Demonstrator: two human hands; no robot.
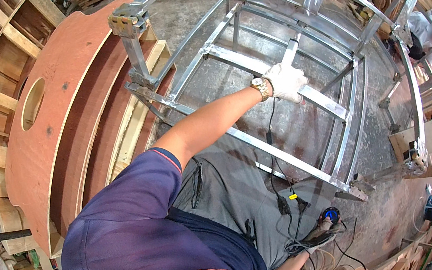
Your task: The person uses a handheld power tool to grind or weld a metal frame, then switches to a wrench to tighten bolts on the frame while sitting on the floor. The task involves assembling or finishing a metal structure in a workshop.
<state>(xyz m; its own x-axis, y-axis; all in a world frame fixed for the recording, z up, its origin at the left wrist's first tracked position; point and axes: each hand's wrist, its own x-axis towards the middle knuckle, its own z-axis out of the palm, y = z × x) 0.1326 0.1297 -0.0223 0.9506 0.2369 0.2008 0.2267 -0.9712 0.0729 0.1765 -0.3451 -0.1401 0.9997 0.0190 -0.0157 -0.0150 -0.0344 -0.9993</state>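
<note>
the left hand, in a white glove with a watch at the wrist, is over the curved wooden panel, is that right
Not quite: the head view shows the left hand over the metal frame's crossbar, not the curved wooden panel. The white glove and the watch at the wrist are right.

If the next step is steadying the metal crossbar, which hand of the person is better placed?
The left, I judge: the white-gloved left hand is on the crossbar, while the right hand is farther back and appears to hold a round blue-and-black item.
</note>
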